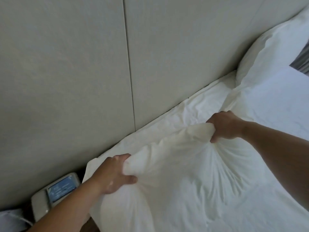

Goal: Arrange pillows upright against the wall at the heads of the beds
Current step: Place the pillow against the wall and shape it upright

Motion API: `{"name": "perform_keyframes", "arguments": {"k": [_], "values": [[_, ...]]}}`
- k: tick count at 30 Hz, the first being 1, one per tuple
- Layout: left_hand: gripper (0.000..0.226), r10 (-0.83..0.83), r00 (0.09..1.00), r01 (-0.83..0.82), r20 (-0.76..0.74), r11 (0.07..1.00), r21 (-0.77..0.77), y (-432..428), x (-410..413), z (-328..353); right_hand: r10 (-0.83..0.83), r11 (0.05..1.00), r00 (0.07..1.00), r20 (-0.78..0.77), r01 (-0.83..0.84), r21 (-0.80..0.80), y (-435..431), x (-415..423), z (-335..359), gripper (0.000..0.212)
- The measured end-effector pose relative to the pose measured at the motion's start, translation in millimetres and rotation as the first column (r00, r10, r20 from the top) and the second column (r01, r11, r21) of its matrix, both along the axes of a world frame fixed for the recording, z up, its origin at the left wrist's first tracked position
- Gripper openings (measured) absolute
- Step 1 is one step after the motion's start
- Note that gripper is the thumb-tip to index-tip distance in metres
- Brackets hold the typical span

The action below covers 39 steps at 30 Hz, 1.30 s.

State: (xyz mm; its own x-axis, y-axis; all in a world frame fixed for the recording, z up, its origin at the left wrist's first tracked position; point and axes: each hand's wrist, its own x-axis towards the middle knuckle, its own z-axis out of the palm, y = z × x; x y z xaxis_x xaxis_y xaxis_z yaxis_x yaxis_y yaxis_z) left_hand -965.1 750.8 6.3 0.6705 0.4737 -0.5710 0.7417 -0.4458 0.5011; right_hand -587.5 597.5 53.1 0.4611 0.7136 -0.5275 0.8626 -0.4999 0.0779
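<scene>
A white pillow [184,173] lies at the head of the bed, close to the padded beige wall [66,72]. My left hand [115,174] grips its top edge near the left corner, bunching the fabric. My right hand [225,126] clutches the same edge further right, with creases radiating from the grip. A second white pillow [270,52] leans upright against the wall at the right. The white bed sheet [209,101] shows between the two pillows.
A beige desk telephone [55,193] with a blue label sits beside the bed at lower left, next to something white [11,218]. A grey striped fabric [301,61] shows at the right edge. A vertical seam [129,64] divides the wall panels.
</scene>
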Motion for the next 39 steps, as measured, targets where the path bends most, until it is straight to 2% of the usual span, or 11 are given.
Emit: {"name": "perform_keyframes", "arguments": {"k": [9, 16, 18, 21, 24, 28, 33, 35, 37, 39], "values": [[0.066, 0.038, 0.999, -0.048, 0.038, 0.949, 0.311, 35.4, -1.4, 117.9, -0.027, 0.968, 1.0, 0.01, 0.023, 0.251, 48.1, -3.2, 84.0, 0.037], [0.071, 0.108, 0.988, -0.149, 0.11, 0.854, 0.498, 56.4, 11.2, 111.8, -0.002, 0.948, 0.994, 0.108, -0.032, 0.317, 96.3, 9.2, 89.4, 0.041], [0.075, 0.077, 0.997, -0.077, 0.023, 0.824, 0.561, 60.4, 12.3, 97.7, 0.022, 0.96, 0.988, 0.156, -0.064, 0.272, 105.9, 11.1, 70.9, 0.051], [0.087, 0.039, 0.991, 0.05, -0.127, 0.776, 0.629, 66.2, 10.6, 86.3, 0.033, 0.981, 0.982, 0.185, -0.067, 0.185, 117.3, 8.6, 46.1, 0.083], [0.101, 0.023, 0.981, 0.098, -0.191, 0.795, 0.598, 69.1, 9.1, 83.2, 0.016, 0.989, 0.983, 0.183, -0.042, 0.14, 126.4, 8.6, 35.9, 0.097], [0.072, 0.043, 0.993, 0.016, -0.109, 0.87, 0.492, 63.9, 15.2, 81.2, -0.001, 0.991, 0.984, 0.178, -0.022, 0.13, 124.6, 9.9, 26.5, 0.083], [0.035, 0.03, 0.999, -0.033, 0.012, 0.874, 0.485, 60.3, 26.2, 96.6, -0.009, 0.977, 0.978, 0.207, -0.035, 0.209, 118.2, 21.8, 27.0, 0.065], [0.022, 0.057, 0.996, -0.08, 0.066, 0.895, 0.439, 67.0, 27.5, 108.6, -0.031, 0.968, 0.982, 0.187, -0.017, 0.25, 119.1, 29.3, 33.2, 0.051], [0.019, 0.084, 0.992, -0.113, 0.097, 0.93, 0.349, 77.1, 26.8, 116.3, -0.031, 0.971, 0.982, 0.185, -0.014, 0.24, 124.6, 34.3, 44.2, 0.042], [0.017, 0.104, 0.99, -0.125, 0.095, 0.958, 0.257, 89.9, 25.1, 119.1, 0.04, 0.98, 0.974, 0.221, -0.082, 0.183, 135.5, 37.0, 62.9, 0.039]]}}
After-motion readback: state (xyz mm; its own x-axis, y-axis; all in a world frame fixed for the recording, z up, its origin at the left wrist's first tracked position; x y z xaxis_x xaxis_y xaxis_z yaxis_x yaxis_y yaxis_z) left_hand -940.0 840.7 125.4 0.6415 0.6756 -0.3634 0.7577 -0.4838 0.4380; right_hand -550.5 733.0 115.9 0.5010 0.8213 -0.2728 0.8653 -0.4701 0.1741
